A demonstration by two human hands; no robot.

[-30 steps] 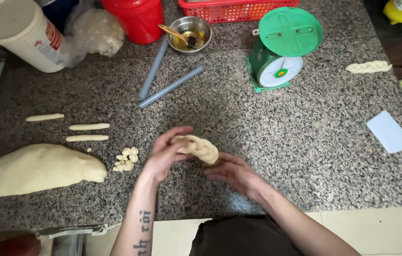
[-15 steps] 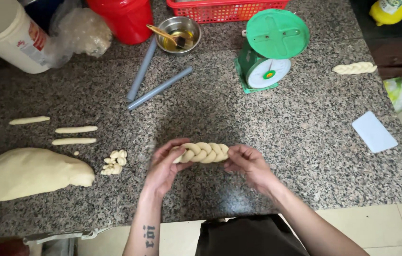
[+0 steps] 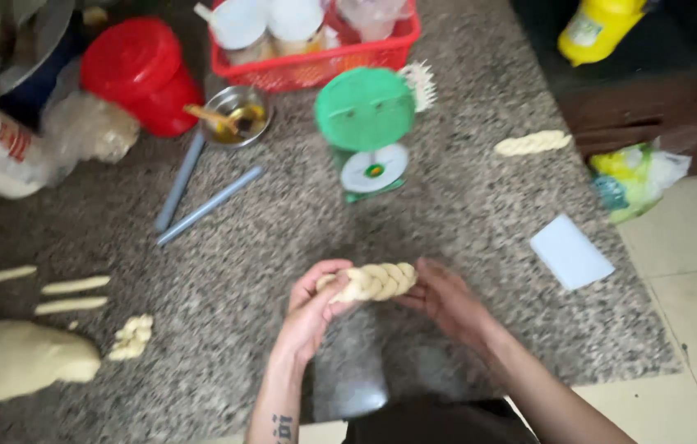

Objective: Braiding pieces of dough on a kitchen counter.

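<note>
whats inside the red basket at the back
The red basket holds a few containers: two with white lids and a clear one. Only their tops show; the basket wall hides their lower parts and anything beneath, and the frame's top edge crops the rest.

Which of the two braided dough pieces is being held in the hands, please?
The braided dough near the counter's front edge, between both hands; the other braid lies untouched beyond the scale.

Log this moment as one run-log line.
left hand: grips left end of braided dough | right hand: grips right end | braid: lifted over granite counter | behind: green scale
</note>
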